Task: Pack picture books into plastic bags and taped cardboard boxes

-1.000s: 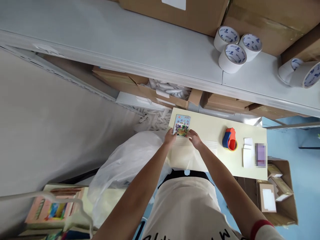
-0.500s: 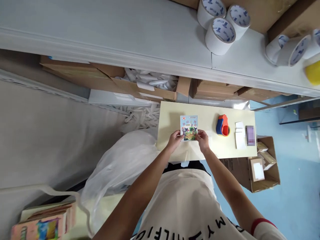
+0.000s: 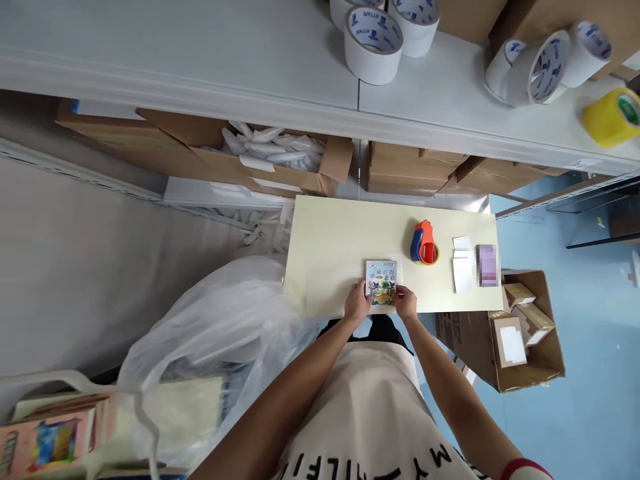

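Low over the near edge of the pale yellow table [image 3: 330, 233] is a small square picture book [image 3: 381, 280] with a light blue cover and a printed scene of trees. My left hand [image 3: 358, 302] grips its left edge, fingers closed. On the opposite edge, my right hand [image 3: 405, 302] pinches the lower right corner. I cannot tell whether the book touches the tabletop. Right of it stands a red and blue tape dispenser [image 3: 424, 244], apart from both hands.
White cards [image 3: 464, 273] and a blurred purple pack [image 3: 487, 265] lie at the table's right end. An open carton [image 3: 543, 360] with small boxes sits beyond. Clear plastic sheeting [image 3: 200, 327] bulges at left. Tape rolls [image 3: 373, 63] stand on the shelf [image 3: 200, 60] above.
Both hands have brought the picture book down toward the table's near edge, keeping hold of its two sides. The camera view has shifted to the right.
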`<action>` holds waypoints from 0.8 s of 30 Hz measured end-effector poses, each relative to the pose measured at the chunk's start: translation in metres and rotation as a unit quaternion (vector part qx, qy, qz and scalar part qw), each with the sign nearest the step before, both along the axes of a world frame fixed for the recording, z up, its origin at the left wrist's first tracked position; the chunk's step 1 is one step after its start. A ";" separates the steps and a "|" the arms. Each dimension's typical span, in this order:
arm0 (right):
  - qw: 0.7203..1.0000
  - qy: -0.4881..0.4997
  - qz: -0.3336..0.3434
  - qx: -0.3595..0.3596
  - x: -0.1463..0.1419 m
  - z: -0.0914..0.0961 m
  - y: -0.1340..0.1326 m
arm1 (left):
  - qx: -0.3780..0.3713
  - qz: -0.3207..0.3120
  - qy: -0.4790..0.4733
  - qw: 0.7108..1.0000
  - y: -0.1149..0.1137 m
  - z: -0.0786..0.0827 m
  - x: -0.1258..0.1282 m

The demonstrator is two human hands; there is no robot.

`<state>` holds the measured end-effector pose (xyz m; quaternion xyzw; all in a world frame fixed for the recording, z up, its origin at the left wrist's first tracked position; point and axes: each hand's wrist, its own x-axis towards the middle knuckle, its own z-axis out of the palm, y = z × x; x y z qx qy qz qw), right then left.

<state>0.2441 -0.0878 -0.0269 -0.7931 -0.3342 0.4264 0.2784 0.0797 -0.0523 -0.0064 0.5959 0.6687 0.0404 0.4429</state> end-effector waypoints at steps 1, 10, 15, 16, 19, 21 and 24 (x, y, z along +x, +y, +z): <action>1.000 -0.006 0.007 0.002 0.003 -0.004 0.001 | 0.003 -0.002 0.029 1.000 -0.001 0.000 0.005; 0.981 -0.122 0.107 0.106 0.008 -0.026 -0.011 | 0.052 -0.011 0.096 0.994 -0.007 -0.004 0.025; 0.998 0.053 0.019 0.039 0.009 -0.029 0.005 | 0.056 0.012 0.076 0.995 -0.007 -0.017 0.024; 0.996 0.085 0.005 0.018 0.011 -0.028 0.011 | 0.058 0.018 0.070 0.996 -0.008 -0.019 0.024; 0.988 0.149 0.030 -0.022 0.020 -0.024 0.028 | 0.068 0.034 0.054 0.996 -0.009 -0.025 0.023; 0.986 0.148 0.071 -0.025 0.025 -0.020 0.034 | 0.074 0.041 0.049 0.995 -0.010 -0.027 0.021; 0.987 0.121 0.100 -0.018 0.028 -0.013 0.035 | 0.083 0.040 0.030 0.995 -0.013 -0.029 0.019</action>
